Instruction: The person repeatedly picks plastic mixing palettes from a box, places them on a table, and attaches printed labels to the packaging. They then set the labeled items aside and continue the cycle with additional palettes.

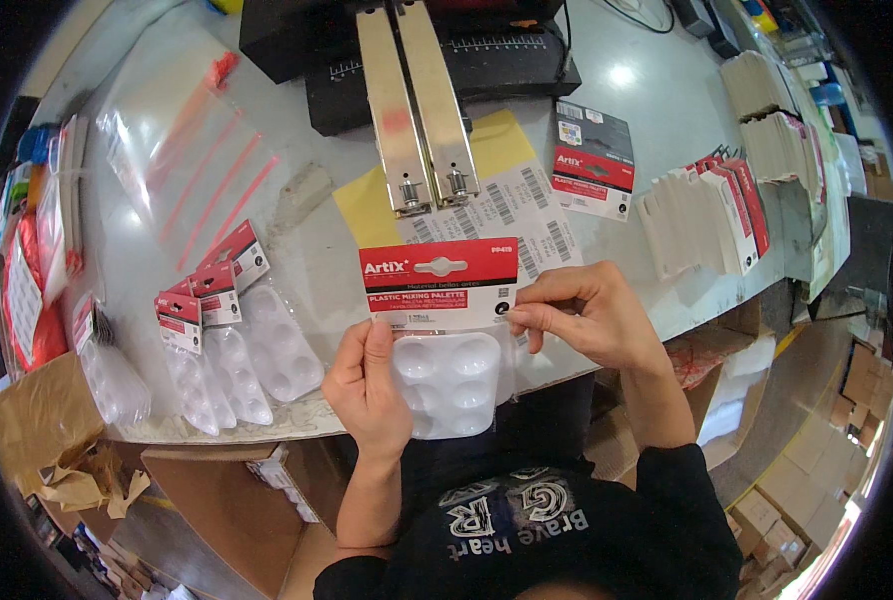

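Between my hands hangs a clear bag with a white plastic paint palette (pixel 449 385) inside, topped by a red and white header card (pixel 441 285). My left hand (pixel 369 385) pinches the card's lower left corner, thumb on the front. At the lower right corner, my right hand (pixel 587 315) grips the card between thumb and fingers. Just beyond the card stand the two metal arms of a stapler machine (pixel 422 110). Under those arms lies a sheet of barcode labels (pixel 497 205) on yellow backing.
Several carded palette packs (pixel 217 350) lie at the left, near clear plastic bags (pixel 182 130). A loose header card (pixel 594 160) and stacks of cards (pixel 702 215) occupy the right side. Cardboard boxes (pixel 227 510) stand below the table edge.
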Motion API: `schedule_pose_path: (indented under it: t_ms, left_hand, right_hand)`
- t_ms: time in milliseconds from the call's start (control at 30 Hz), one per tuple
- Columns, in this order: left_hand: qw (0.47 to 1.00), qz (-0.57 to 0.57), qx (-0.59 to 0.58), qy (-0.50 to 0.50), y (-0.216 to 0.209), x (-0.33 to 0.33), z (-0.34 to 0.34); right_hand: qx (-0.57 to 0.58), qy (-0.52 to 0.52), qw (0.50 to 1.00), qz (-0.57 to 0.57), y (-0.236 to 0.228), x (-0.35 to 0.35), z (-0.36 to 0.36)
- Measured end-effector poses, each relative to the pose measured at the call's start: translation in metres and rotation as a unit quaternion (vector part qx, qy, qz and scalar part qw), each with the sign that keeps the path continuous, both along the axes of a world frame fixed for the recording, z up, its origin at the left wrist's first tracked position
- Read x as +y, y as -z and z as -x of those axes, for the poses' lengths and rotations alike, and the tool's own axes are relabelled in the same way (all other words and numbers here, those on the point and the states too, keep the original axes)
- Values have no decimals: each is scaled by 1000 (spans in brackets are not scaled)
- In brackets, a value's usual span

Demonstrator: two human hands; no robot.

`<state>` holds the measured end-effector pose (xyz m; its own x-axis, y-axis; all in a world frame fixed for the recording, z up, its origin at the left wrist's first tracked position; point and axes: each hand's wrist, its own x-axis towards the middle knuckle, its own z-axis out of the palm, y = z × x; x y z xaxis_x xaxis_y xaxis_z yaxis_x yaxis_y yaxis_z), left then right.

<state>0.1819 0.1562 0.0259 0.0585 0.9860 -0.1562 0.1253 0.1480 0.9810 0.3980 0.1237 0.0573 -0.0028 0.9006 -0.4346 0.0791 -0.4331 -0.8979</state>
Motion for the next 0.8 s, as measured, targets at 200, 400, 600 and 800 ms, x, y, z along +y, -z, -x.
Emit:
schedule_pose_path:
  t_ms: [200,400,600,800]
  left_hand:
    - [1000,-9,26,-3,1,-3,2]
    - [998,-21,59,21,-2,5,-5]
    - [997,-27,62,34,20,59,-24]
    - [999,-34,22,37,52,61,-24]
  right_hand:
    - [61,44,997,9,11,-10,3]
    - [148,127,978,66,16,9,13]
    - [229,225,946,-47,48,50,14]
    - [189,230,955,-18,59,50,14]
